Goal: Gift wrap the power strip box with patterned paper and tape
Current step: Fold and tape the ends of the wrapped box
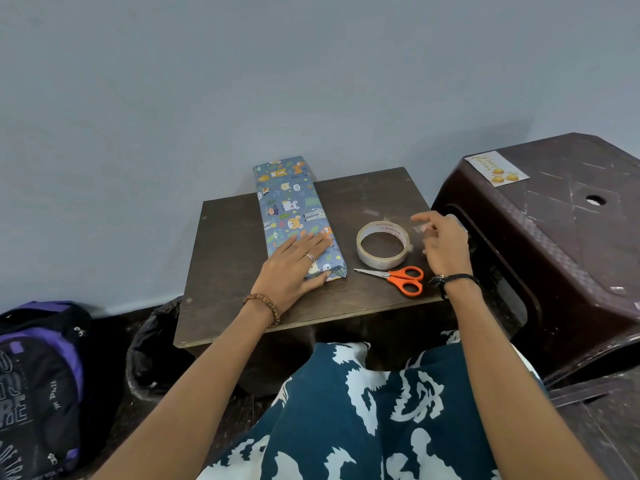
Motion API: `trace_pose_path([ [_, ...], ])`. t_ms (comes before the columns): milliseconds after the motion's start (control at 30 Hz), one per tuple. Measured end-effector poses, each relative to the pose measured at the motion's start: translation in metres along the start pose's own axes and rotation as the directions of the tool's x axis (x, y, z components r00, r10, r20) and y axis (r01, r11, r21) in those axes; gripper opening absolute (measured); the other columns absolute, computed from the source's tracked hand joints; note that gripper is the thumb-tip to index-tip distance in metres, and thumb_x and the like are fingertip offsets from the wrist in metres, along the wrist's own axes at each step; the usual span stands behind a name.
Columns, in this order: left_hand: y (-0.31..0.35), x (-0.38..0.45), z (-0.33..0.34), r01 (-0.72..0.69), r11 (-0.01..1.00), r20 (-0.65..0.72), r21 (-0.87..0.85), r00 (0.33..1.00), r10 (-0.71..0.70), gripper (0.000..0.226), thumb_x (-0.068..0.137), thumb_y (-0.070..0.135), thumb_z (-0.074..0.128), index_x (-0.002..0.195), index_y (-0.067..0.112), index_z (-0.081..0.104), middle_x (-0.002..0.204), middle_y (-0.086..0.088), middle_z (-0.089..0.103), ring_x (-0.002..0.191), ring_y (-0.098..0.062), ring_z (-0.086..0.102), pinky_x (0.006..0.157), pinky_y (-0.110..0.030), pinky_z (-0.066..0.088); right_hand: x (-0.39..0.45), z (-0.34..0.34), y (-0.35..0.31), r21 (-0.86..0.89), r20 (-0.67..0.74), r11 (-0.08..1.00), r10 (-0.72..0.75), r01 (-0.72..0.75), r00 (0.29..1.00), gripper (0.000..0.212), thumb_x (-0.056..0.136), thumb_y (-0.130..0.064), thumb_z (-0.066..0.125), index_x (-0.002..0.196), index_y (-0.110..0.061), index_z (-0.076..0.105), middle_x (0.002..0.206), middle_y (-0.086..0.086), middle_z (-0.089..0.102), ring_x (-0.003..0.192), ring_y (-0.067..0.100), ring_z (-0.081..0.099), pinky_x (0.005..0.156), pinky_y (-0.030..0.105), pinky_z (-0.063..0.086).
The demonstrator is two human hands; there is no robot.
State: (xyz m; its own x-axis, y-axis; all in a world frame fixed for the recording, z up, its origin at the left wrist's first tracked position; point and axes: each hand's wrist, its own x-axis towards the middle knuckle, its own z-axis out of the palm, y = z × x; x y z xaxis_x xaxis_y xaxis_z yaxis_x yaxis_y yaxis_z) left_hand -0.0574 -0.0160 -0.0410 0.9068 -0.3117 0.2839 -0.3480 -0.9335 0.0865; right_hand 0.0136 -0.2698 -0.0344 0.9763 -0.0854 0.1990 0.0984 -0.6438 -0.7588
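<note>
Left hand (294,263) lay flat, fingers straight, on near end of wrapped box (296,216) on worktop (225,271). Scissors (398,276) lay nearer than tape roll (382,244). Right hand (441,242) pinched a clear tape piece (420,227).

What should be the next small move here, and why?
Probably bring the right hand, which seems to pinch a small tape piece, to the near end of the wrapped box. The left hand rests flat there, and the end fold looks untaped.
</note>
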Motion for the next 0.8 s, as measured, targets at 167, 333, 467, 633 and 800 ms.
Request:
trace_pose_path([
  [167,-0.001,0.000,0.001,0.001,1.000,-0.005,0.000,1.000,-0.001,0.057,0.092,0.040,0.051,0.142,0.019,0.035,0.147,0.002,0.036,0.138,-0.015,0.031,0.115,-0.026,0.011,-0.014,-0.001,-0.011,0.377,-0.156,0.925,0.101,-0.035,0.983,0.026,0.091,-0.003,0.053,0.114,-0.013,0.056,0.079,-0.005,0.060,0.063,0.003,0.059,0.055,0.011,0.052],
  [333,-0.001,0.000,0.002,0.002,1.000,0.007,0.001,1.000,-0.002,0.057,0.093,0.041,0.049,0.143,0.019,0.033,0.148,0.002,0.034,0.139,-0.015,0.029,0.116,-0.027,0.011,-0.045,0.018,-0.030,0.536,-0.197,0.843,0.086,0.034,0.977,0.026,0.087,-0.004,0.059,0.109,-0.017,0.055,0.078,-0.001,0.065,0.060,0.005,0.064,0.063,0.019,0.056],
  [467,-0.001,-0.001,0.001,0.003,1.000,0.001,-0.005,1.000,-0.003,0.057,0.093,0.040,0.049,0.143,0.019,0.033,0.148,0.002,0.034,0.139,-0.015,0.029,0.116,-0.027,0.010,-0.068,0.043,-0.044,0.529,-0.163,0.843,-0.010,0.096,0.987,0.027,0.087,-0.001,0.059,0.108,-0.018,0.056,0.081,-0.006,0.064,0.073,0.008,0.067,0.073,0.030,0.058],
  [633,-0.001,0.000,0.002,0.009,1.000,-0.019,-0.017,1.000,-0.010,0.056,0.092,0.040,0.051,0.141,0.019,0.036,0.148,0.002,0.035,0.138,-0.015,0.029,0.116,-0.027,0.012,-0.093,0.064,-0.050,0.479,-0.125,0.861,-0.125,0.170,0.984,0.027,0.090,-0.006,0.059,0.114,-0.017,0.053,0.084,-0.005,0.063,0.084,0.017,0.066,0.077,0.038,0.056],
  [800,-0.001,-0.001,0.004,0.009,1.000,-0.027,-0.021,1.000,-0.010,0.056,0.092,0.039,0.052,0.141,0.019,0.037,0.147,0.002,0.035,0.138,-0.015,0.030,0.116,-0.028,0.014,-0.107,0.072,-0.052,0.454,-0.188,0.866,-0.137,0.210,0.973,0.028,0.090,-0.008,0.060,0.116,-0.015,0.052,0.087,-0.006,0.063,0.084,0.010,0.066,0.077,0.022,0.054],
])
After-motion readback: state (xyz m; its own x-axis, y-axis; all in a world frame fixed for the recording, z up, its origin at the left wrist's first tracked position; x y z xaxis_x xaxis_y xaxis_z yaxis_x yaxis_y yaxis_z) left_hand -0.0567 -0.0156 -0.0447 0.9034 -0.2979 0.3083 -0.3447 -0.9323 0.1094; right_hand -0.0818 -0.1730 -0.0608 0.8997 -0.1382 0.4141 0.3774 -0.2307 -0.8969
